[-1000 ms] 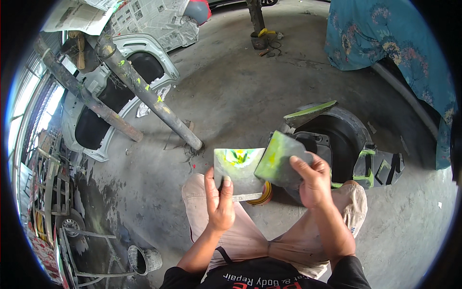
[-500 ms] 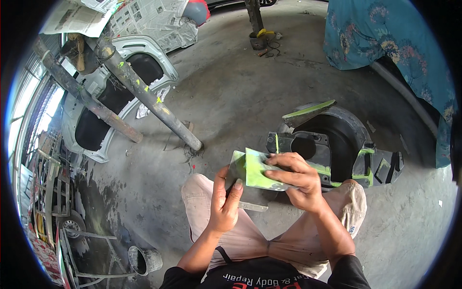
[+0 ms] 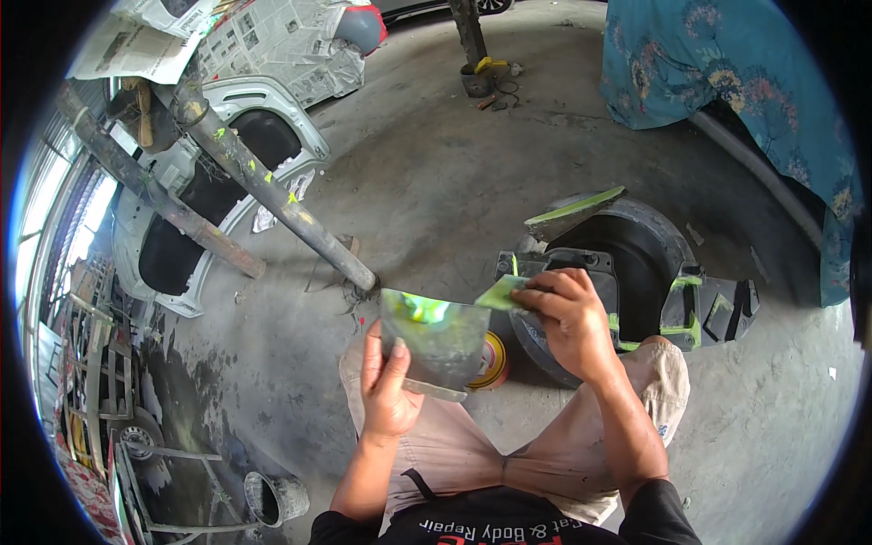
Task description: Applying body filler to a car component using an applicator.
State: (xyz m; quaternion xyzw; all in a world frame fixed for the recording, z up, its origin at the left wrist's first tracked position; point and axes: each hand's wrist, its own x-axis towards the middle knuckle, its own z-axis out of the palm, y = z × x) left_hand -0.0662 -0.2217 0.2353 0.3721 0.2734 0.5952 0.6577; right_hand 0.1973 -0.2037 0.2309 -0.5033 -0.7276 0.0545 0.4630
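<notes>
My left hand (image 3: 391, 395) grips a dark grey mixing plate (image 3: 440, 350) by its left side, thumb on top. Glossy bright green putty (image 3: 422, 309) lies along the plate's far edge. In my right hand (image 3: 572, 318) is a flat putty spreader (image 3: 500, 294), smeared green and pinched between fingers and thumb. Its tip is close to the plate's far right corner; whether they touch, I cannot tell. A round yellow and red tin (image 3: 491, 363) shows partly behind the plate. Beyond my right hand lies a black plastic car part (image 3: 670, 241) with green patches on its edges.
Two slanting metal poles (image 3: 272, 195) stand at the left, before a white car panel (image 3: 191, 295). A bucket (image 3: 286, 498) lies on its side by a metal frame (image 3: 186, 450). Flowered blue cloth (image 3: 718, 82) hangs at the far right. Newspaper (image 3: 263, 45) covers something at the back.
My right hand has drawn the spreader right and tilted it off the plate. My left hand has moved slightly left and down with the plate, whose surface and the tin now show.
</notes>
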